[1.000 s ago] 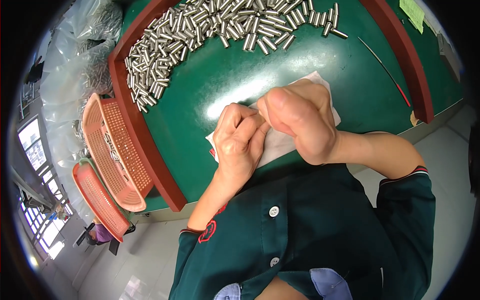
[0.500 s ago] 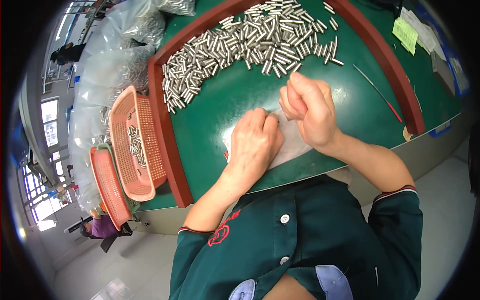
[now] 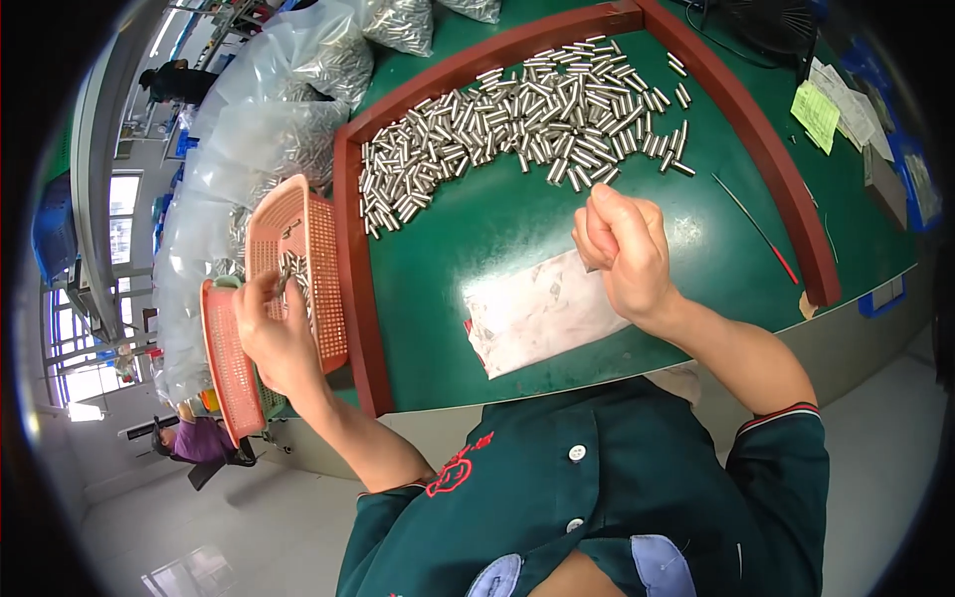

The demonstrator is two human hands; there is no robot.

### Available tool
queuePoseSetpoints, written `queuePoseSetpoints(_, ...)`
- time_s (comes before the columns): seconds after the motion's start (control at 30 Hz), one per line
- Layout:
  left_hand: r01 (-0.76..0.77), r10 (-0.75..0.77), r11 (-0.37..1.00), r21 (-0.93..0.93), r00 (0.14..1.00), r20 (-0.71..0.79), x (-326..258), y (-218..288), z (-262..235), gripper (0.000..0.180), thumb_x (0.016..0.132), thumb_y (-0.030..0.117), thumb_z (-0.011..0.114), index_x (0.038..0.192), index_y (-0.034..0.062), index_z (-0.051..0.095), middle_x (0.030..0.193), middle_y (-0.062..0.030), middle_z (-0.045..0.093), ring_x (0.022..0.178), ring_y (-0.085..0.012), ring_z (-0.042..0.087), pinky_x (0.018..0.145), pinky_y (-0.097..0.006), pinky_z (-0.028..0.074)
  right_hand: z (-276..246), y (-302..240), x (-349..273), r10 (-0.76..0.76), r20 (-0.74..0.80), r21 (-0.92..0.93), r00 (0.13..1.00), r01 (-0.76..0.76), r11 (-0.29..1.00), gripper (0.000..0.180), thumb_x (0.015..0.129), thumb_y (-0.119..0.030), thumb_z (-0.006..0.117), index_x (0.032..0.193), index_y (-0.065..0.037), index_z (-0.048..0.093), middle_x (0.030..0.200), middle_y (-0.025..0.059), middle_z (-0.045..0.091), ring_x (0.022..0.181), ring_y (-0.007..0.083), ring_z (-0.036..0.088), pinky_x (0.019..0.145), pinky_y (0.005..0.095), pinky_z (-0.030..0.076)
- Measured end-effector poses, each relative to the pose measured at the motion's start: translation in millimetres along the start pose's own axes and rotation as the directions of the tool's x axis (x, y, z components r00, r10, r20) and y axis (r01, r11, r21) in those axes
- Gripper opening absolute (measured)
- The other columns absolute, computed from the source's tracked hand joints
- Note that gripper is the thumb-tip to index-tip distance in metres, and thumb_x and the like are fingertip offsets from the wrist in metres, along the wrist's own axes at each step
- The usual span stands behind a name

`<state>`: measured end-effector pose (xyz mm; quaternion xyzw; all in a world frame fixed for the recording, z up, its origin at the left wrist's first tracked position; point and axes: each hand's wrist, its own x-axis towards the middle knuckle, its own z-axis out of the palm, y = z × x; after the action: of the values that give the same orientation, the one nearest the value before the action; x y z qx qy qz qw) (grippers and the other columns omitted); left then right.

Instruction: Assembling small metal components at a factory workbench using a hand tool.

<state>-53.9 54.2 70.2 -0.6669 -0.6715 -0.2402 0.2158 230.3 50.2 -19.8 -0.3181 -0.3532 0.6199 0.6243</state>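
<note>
My left hand [image 3: 274, 333] reaches out over an orange mesh basket [image 3: 323, 298] beside the table, fingertips pinched on a small metal pin just above several pins lying in the basket. My right hand [image 3: 622, 249] hovers curled shut over the top right corner of a white cloth [image 3: 532, 318] on the green table top [image 3: 468, 239]; whether it holds anything is hidden. A heap of short metal pins [image 3: 537, 119] lies at the far side of the green surface, beyond my right hand.
A red-brown raised rim [image 3: 350, 259] frames the green surface. A second orange basket [image 3: 227, 368] stands left of the first. Clear plastic bags of pins [image 3: 269, 109] pile at far left. A thin red-handled tool [image 3: 761, 234] and paper slips [image 3: 816, 114] lie right. Another person [image 3: 199, 438] sits below left.
My left hand has left the white cloth and swung left over the rim to the orange basket. My right hand has lifted slightly and stays above the cloth's corner.
</note>
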Motion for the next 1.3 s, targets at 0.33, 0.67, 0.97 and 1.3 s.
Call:
queuePoseSetpoints(0.33,-0.177,0.306,0.816,-0.551,0.940,0.152,16.7,97.8,68.9,0.005,0.067,0.000,0.062,0.072,0.0002,0.060,0.070,-0.0110,0.055,0.065,-0.0268,0.055,0.059,-0.034,0.043,-7.1,-0.1,0.8,0.034,0.015,0.058,0.999,-0.035,0.998,0.044,0.089,-0.023,0.036,0.049,-0.009,0.027,0.045,-0.0037,0.028,0.042,0.0048,0.022,0.041,0.0230,0.018)
queuePoseSetpoints(0.67,-0.251,0.421,0.789,-0.561,0.886,0.195,18.6,139.3,137.3,0.012,0.068,0.006,0.065,0.076,-0.0003,0.060,0.070,-0.0121,0.058,0.062,-0.0271,0.058,0.057,-0.034,0.044,-3.7,-1.0,1.2,0.067,0.006,0.064,0.998,-0.067,0.996,0.044,0.090,-0.024,0.035,0.049,-0.009,0.026,0.044,-0.0030,0.028,0.042,0.0053,0.022,0.040,0.0230,0.018)
queuePoseSetpoints(0.97,0.093,0.383,0.525,-0.846,0.862,0.332,-40.1,137.4,73.5,0.009,0.065,-0.003,0.064,0.073,-0.0005,0.059,0.070,-0.0091,0.058,0.061,-0.0204,0.058,0.055,-0.028,0.046,-7.2,-0.1,6.8,0.076,-0.033,0.133,0.997,-0.071,0.989,0.043,0.089,-0.022,0.035,0.049,-0.009,0.027,0.044,-0.0030,0.028,0.040,0.0051,0.022,0.039,0.0232,0.018)
queuePoseSetpoints(1.3,0.123,0.349,0.601,-0.790,0.849,0.397,-77.8,131.0,76.7,0.013,0.063,-0.003,0.065,0.073,0.0019,0.060,0.073,-0.0060,0.052,0.066,-0.0209,0.052,0.055,-0.030,0.042,-2.9,1.1,4.1,0.031,-0.037,0.240,0.999,-0.021,0.971,0.043,0.089,-0.022,0.037,0.048,-0.010,0.027,0.044,-0.0034,0.025,0.041,0.0054,0.020,0.040,0.0233,0.016)
